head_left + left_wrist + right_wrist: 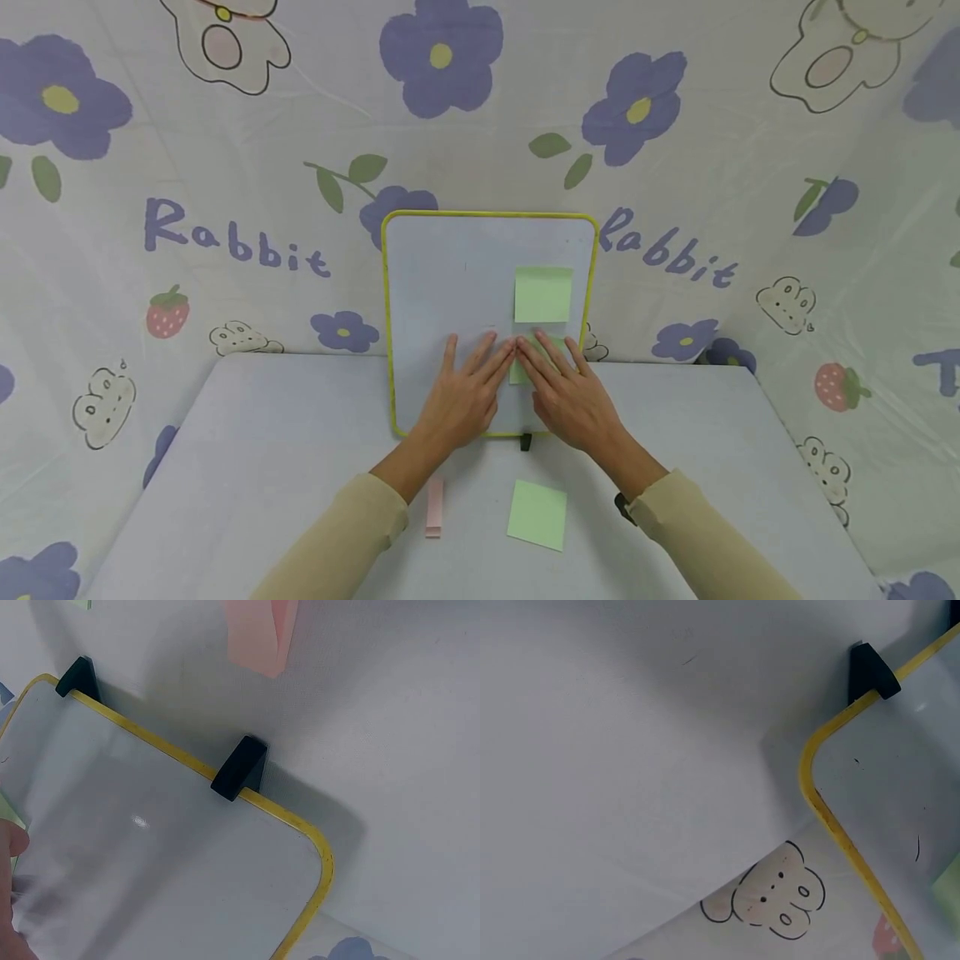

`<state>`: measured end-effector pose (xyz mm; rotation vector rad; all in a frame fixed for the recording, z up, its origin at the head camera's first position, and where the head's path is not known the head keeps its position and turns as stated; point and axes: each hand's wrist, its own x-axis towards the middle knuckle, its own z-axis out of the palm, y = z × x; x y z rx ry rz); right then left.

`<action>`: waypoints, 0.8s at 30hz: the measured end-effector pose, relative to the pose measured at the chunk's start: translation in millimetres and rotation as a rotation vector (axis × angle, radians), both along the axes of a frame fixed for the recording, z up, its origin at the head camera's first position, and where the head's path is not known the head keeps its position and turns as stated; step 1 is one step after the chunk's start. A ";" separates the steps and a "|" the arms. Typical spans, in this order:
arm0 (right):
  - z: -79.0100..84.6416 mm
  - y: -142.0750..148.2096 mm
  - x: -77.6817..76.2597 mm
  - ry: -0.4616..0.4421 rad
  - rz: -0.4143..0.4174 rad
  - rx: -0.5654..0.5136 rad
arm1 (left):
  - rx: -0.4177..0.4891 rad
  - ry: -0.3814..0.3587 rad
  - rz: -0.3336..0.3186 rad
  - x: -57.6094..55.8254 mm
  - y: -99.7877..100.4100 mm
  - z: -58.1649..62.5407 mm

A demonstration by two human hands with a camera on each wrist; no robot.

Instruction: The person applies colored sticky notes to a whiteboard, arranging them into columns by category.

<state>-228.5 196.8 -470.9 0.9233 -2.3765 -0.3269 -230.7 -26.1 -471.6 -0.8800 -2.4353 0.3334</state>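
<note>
A whiteboard (442, 283) with a yellow rim stands upright at the back of the table. Two light green sticky notes are on its right half: an upper sticky note (543, 295) in full sight and a lower sticky note (517, 375) largely covered by fingers. My left hand (467, 398) lies with fingers extended, its index fingertip at the lower note's upper left part. From the other side, my right hand (573, 400) spreads straight fingers over that same note. The two index fingertips meet there. In the left wrist view, a digit (15, 838) touches a green note's edge.
On the table in front of the board lie a green sticky note or pad (537, 516) and a narrow pink paper strip pad (435, 507). Black feet (241, 766) hold the board's lower rim. A patterned cloth (465, 158) hangs behind the table.
</note>
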 end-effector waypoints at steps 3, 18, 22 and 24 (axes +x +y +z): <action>0.1 1.4 -0.3 0.008 0.004 -0.003 | -0.003 0.001 -0.001 -0.1 0.0 0.8; 1.1 42.0 1.7 0.021 -0.066 -0.005 | -0.003 -0.020 0.005 -0.1 1.8 3.0; 0.3 50.0 2.9 0.012 -0.078 -0.016 | -0.003 -0.021 0.005 -0.3 2.3 2.6; -0.1 51.3 3.0 0.010 -0.076 -0.020 | 0.002 -0.021 0.003 -0.5 2.8 2.2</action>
